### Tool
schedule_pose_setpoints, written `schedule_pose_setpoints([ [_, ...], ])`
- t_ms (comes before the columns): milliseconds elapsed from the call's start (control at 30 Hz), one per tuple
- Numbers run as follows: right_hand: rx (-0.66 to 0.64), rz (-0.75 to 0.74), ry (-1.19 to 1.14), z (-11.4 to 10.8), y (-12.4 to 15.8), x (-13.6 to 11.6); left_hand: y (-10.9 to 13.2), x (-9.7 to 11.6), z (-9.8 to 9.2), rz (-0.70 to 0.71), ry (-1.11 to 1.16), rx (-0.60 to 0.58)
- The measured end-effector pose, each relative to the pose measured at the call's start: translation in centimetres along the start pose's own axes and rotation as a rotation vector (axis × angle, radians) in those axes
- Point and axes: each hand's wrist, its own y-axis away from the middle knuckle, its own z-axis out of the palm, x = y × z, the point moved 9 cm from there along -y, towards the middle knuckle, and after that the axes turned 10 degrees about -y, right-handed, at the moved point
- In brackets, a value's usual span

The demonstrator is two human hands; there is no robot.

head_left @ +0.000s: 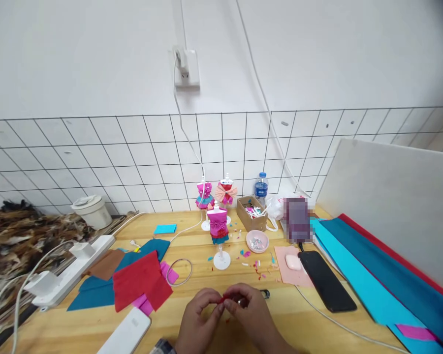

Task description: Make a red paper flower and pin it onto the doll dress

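Observation:
My left hand point(200, 318) and my right hand point(254, 315) meet at the front of the table, fingertips pinched together. Between them is a small piece of red crepe paper point(224, 298), mostly covered by the fingers. A dark, shiny tool point(266, 293) shows beside my right hand; its kind is hidden. Beyond the hands stands a mini dress form point(218, 228) in a magenta, red and teal paper dress. Two more, a magenta and blue dressed form point(205, 196) and a form with a peach bow point(226, 191), stand behind it.
Red paper point(136, 280) and teal sheets lie left, near a white power strip point(74, 273) and white power bank point(125, 332). A pink bowl point(257, 235), cardboard box point(245, 216) and water bottle point(261, 187) stand behind. Right are a black phone point(327, 280) and long coloured sheets point(369, 275).

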Motion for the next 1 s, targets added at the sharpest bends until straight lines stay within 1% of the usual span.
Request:
schedule_pose_setpoints([
  [133,0.042,0.03,-0.118,-0.5,-0.3,0.7,-0.5,0.0,0.6,-0.006,-0.005,0.006],
  [267,0.076,0.033,-0.11,-1.2,-0.5,0.6,-0.4,0.2,1.1,-0.02,-0.026,-0.024],
  [333,0.139,0.02,-0.124,-2.3,-0.6,0.3,-0.3,0.0,1.5,-0.024,-0.047,-0.059],
  [400,0.217,0.022,-0.186,-3.9,-0.7,-0.1,-0.7,-1.1,1.6,-0.056,-0.062,-0.064],
  [433,0.252,0.029,-0.23,-4.7,-0.7,-0.2,-1.2,-1.9,1.4,-0.091,-0.065,-0.039],
  [500,0.296,0.053,-0.326,-5.9,-0.7,-0.4,-3.1,-3.9,0.7,-0.184,-0.072,0.061],
  [533,0.305,0.066,-0.366,-6.2,-0.7,-0.6,-4.4,-4.6,0.4,-0.199,-0.064,0.11],
  [600,0.295,0.085,-0.41,-6.2,-0.8,-1.3,-7.4,-4.9,0.3,-0.15,-0.047,0.165],
  [633,0.28,0.086,-0.413,-5.9,-0.9,-1.7,-8.8,-4.6,0.7,-0.103,-0.023,0.143],
  [700,0.236,0.074,-0.402,-5.1,-1.4,-3.0,-10.9,-4.1,2.1,-0.046,0.049,0.045],
  [767,0.177,0.048,-0.373,-4.1,-2.1,-4.7,-11.6,-3.7,3.1,-0.045,0.088,-0.024],
  [800,0.145,0.023,-0.344,-3.5,-2.5,-5.8,-11.5,-3.6,3.3,-0.053,0.089,-0.037],
  [867,0.098,-0.076,-0.239,-2.7,-3.4,-8.3,-10.7,-3.4,3.4,-0.06,0.063,-0.032],
  [933,0.113,-0.219,-0.133,-2.2,-4.1,-11.0,-9.7,-3.0,3.2,-0.053,0.024,-0.019],
  [967,0.121,-0.262,-0.11,-2.0,-4.5,-11.9,-9.3,-2.9,3.2,-0.055,0.005,-0.014],
  [1000,0.123,-0.274,-0.109,-1.8,-4.9,-12.4,-8.9,-2.9,3.2,-0.062,-0.005,-0.009],
])
